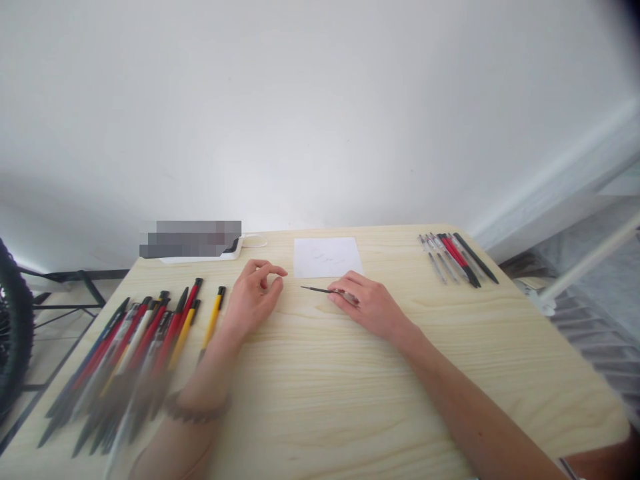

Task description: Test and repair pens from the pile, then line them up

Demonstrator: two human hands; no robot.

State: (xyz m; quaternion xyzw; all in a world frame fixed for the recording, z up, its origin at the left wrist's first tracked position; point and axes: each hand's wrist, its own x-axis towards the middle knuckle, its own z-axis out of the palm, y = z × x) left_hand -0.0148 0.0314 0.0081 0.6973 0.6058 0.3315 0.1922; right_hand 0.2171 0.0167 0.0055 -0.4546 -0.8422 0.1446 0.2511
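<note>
My right hand [361, 300] is closed around a slim pen [316, 289], just in front of the paper. The pen's thin dark end points left; the rest lies mostly under my fingers, so I cannot tell whether it is a whole pen or only a refill. My left hand [256, 293] hovers at or just over the table to the left, fingers loosely bent, thumb and index apart, nothing between them. Behind both hands lies a white sheet of paper [325, 257] with faint marks. A yellow pen [214, 317] with a black end lies beside my left wrist.
Many red, yellow, white and dark pens [143, 340] lie spread on the left of the wooden table [330, 400]. A smaller row of clear, red and black pens [455, 259] is at the back right. A blurred-out device [193, 240] with a white cable [257, 240] stands back left.
</note>
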